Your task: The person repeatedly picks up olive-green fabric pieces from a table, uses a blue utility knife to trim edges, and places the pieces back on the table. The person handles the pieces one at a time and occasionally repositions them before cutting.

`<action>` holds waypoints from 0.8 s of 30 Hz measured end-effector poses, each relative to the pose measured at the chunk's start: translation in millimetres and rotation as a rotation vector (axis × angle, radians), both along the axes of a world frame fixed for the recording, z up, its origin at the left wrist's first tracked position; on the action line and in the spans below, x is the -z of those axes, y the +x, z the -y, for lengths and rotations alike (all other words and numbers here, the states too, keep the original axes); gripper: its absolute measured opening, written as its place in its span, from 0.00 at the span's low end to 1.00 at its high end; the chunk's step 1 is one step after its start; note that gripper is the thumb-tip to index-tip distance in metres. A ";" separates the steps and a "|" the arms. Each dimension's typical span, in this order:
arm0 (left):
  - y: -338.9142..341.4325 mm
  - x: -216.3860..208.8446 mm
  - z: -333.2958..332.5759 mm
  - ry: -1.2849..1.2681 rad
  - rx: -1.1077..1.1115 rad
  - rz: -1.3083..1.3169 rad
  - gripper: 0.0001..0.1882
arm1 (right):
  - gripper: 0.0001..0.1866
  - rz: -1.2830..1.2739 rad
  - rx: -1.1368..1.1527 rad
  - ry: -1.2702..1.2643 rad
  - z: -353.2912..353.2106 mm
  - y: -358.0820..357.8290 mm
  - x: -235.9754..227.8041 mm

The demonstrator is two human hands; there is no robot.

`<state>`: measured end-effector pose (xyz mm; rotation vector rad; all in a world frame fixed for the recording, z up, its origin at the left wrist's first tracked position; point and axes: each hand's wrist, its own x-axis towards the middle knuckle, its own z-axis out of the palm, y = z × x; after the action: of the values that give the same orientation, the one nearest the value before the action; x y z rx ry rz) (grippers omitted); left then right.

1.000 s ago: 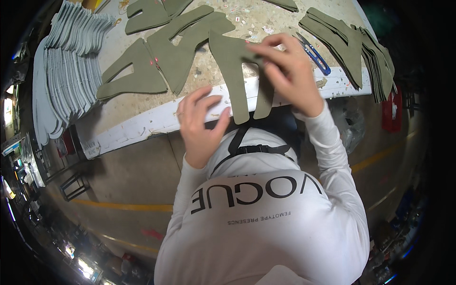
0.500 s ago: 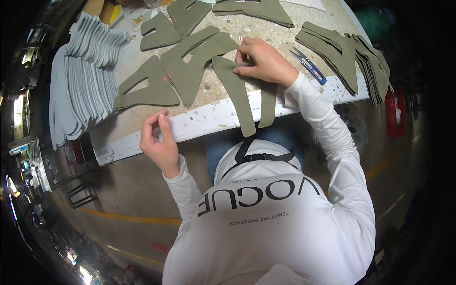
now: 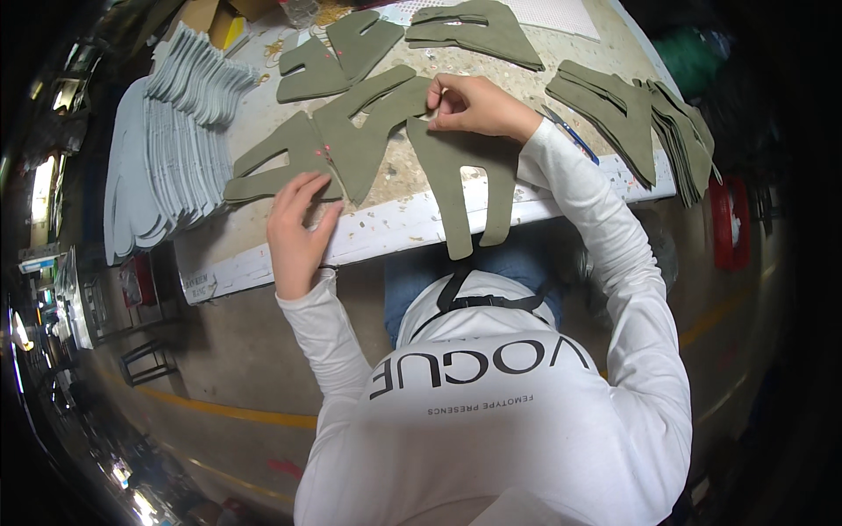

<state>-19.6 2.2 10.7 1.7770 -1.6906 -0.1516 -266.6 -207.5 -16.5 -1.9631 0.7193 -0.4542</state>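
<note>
A two-legged olive fabric piece (image 3: 476,156) lies nearest my right hand (image 3: 482,107), its legs hanging past the table's front edge. My right hand is closed at its upper left corner, thumb and curled fingers close together; whatever they hold, if anything, is too small to make out. My left hand (image 3: 298,223) is open, thumb apart, fingertips over the near edge of a slotted olive piece (image 3: 263,175). Beside that piece lies a matching olive piece (image 3: 373,123), with small red marks along where the two meet. Blue-handled thread snips (image 3: 574,138) are partly hidden behind my right sleeve.
Tall rows of light grey cut pieces (image 3: 171,167) stand at the left. More olive pieces lie at the back left (image 3: 338,57), the back middle (image 3: 478,33) and the right (image 3: 605,114). Small scraps dot the table (image 3: 399,193). A red basket (image 3: 730,223) stands beyond the right edge.
The two-legged olive piece now lies flatter, with more of its body showing. My left hand has moved up onto the left olive piece. My right hand has shifted slightly.
</note>
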 end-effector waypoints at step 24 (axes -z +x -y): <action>28.8 -63.3 53.1 -0.376 -0.103 -0.250 0.05 | 0.15 0.603 0.463 0.107 -7.1 -68.7 -100.1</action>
<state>9.2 -50.9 74.0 1.4914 -1.3456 -0.0068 -335.4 -200.4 83.6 -1.4305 0.7715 -1.1982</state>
